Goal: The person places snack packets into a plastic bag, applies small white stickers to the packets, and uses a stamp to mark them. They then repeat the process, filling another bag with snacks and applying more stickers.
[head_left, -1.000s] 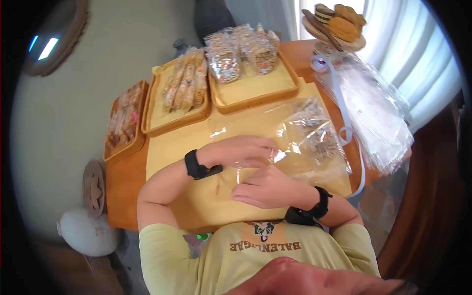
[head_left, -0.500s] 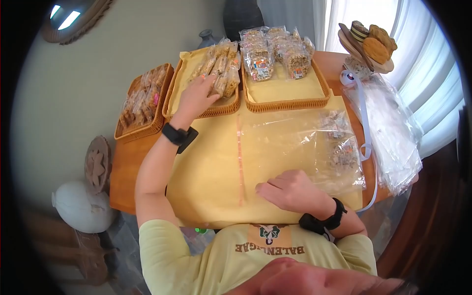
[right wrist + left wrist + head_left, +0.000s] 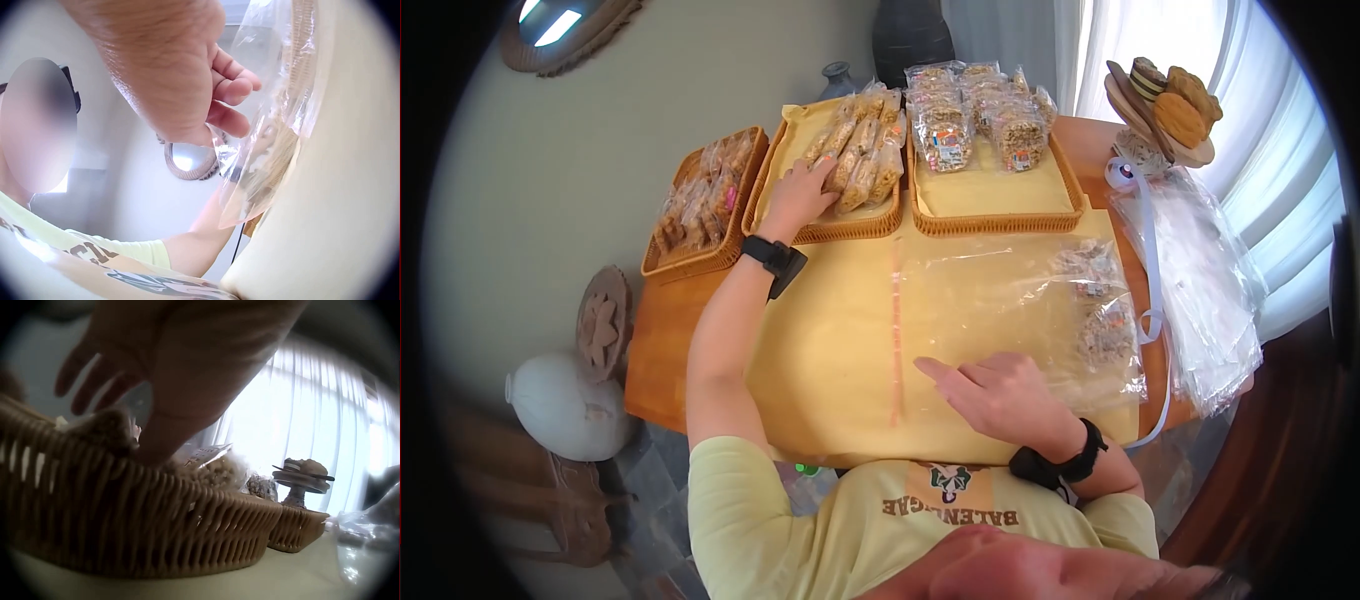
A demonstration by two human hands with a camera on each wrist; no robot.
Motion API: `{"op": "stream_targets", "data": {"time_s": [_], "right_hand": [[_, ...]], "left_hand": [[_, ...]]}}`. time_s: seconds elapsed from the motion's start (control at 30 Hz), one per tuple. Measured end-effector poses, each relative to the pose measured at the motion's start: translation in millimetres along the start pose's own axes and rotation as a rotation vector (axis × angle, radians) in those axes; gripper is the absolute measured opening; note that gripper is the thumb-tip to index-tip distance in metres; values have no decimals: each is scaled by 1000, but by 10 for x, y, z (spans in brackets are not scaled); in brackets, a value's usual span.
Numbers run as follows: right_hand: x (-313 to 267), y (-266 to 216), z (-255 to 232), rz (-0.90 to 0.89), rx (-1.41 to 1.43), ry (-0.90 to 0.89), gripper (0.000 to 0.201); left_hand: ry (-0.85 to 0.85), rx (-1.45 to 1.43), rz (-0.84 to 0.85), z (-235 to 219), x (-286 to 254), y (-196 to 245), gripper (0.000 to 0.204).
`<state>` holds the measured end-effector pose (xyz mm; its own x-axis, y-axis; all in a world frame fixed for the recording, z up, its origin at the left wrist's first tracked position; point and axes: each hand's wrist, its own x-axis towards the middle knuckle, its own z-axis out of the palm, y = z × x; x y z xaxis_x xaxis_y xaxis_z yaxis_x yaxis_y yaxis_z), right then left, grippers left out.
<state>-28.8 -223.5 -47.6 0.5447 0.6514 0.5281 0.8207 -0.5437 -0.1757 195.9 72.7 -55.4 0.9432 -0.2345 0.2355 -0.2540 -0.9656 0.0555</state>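
My left hand (image 3: 800, 195) reaches over the front rim of the middle wicker basket (image 3: 850, 230), touching the long clear-wrapped snack packets (image 3: 865, 160). In the left wrist view its fingers (image 3: 87, 387) are spread above a packet, and its thumb dips behind the rim. Flat on the yellow cloth lies a large clear plastic bag (image 3: 990, 290) with a pink strip along its left edge. Two round snack packets (image 3: 1105, 335) are inside, at its right end. My right hand (image 3: 1005, 400) is at the bag's near side, fingers curled, holding lifted plastic film (image 3: 240, 162) in the right wrist view.
The right wicker basket (image 3: 1000, 222) has round wrapped snacks (image 3: 945, 120) at its back. At far left stands a basket of wrapped brown snacks (image 3: 705, 195). A stack of clear bags (image 3: 1200, 300), a ribbon (image 3: 1150, 250) and a stand of decorative pastries (image 3: 1180, 115) are at right.
My left hand has gone from beside the right hand over the bag to the middle basket's packets. The right hand has stayed near the bag, shifting slightly. The head view has turned.
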Motion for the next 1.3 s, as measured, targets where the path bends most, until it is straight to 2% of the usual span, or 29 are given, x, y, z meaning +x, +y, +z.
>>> {"op": "stream_targets", "data": {"time_s": [0.07,0.23,0.3,0.33,0.4,0.47,0.5,0.57,0.67,0.77,0.9,0.97,1.03,1.1,1.13,1.17,1.2,1.23,1.27,1.3], "right_hand": [[59,-54,-65,11,26,-37,36],[53,-88,-2,7,43,-170,43],[6,-76,101,21,1,-220,30],[-5,-61,138,22,4,-220,30],[-22,-36,183,10,35,-178,16],[-13,-19,198,0,64,-115,17],[-6,-13,203,-11,97,-49,24],[1,-22,184,11,111,-47,21],[-2,-27,186,26,141,-42,18],[-9,-16,176,23,154,-36,18],[-13,-11,175,25,179,-19,17],[6,-5,158,23,201,-1,17],[-10,5,135,72,206,13,17],[-3,9,144,50,229,54,18],[-7,8,143,101,214,57,18],[-5,7,148,86,201,65,19],[-9,8,150,59,191,70,20],[-19,7,156,79,185,67,20],[-21,5,169,73,200,83,21],[-17,4,176,57,219,98,22]], "left_hand": [[73,19,-19,20,23,70,56],[59,94,-10,-63,19,214,52],[40,123,-26,-61,36,256,51],[18,171,-46,-57,64,274,52],[-5,214,-63,-36,119,276,52],[-64,163,-181,-2,169,265,53],[-65,164,-175,10,174,247,53],[21,72,-232,15,159,203,47],[82,130,-252,44,157,157,43],[113,184,-147,33,140,64,41],[146,183,-108,-49,37,20,38],[277,104,-64,-148,-45,-2,34],[284,88,-51,-293,-134,-41,38],[356,-115,-8,-457,-340,-11,35],[260,-405,-40,-461,-390,-150,34],[308,-581,-13,-582,-551,14,36],[195,-864,-102,-880,-771,445,39],[142,-1034,-204,-961,-932,571,41],[132,-1041,-203,-931,-1031,623,41],[-26,-1117,-115,-915,-1126,649,41]]}}
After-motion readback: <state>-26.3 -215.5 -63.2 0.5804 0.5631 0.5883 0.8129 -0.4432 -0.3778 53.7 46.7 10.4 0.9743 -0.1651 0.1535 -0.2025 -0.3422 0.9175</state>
